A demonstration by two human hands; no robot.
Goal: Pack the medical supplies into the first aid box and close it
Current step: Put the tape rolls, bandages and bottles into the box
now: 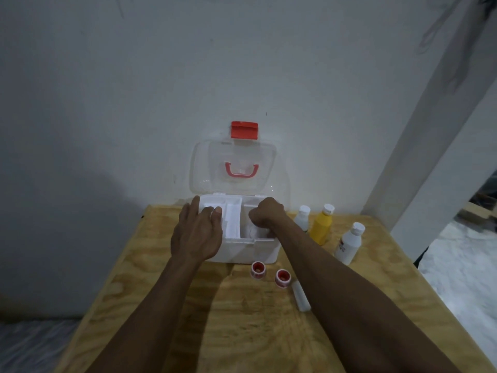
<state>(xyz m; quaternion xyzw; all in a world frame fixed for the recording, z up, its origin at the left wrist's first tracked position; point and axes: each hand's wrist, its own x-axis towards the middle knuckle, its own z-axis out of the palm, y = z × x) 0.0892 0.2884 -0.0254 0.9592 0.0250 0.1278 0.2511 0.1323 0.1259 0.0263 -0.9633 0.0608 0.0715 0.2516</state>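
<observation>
1. Box first: the white first aid box (pixel 243 251) sits at the far edge of the plywood table (pixel 150 305), against the wall, long axis running left to right, open side up.
2. Its clear lid (pixel 212 168) stands upright behind the box, red handle (pixel 241 170) showing through it, red latch (pixel 244 130) at the lid's top edge.
3. Inside the box, a white divided tray (pixel 232 219) fills the left part; the right part holds something white, too blurred to name.
4. Left hand (pixel 197 234) lies flat over the box's left front corner, fingers spread wide onto the tray, gripping nothing.
5. Right hand (pixel 266 214) is curled down into the box's right part; whether it grips anything, I cannot tell.
6. Right of the box: two white bottles (pixel 302 218) (pixel 349 243) and a yellow bottle (pixel 322 226), all upright.
7. In front of the box: two small red-capped jars (pixel 258 270) (pixel 283 277), and a white tube (pixel 301 296) lying down, long axis pointing toward the box.
</observation>
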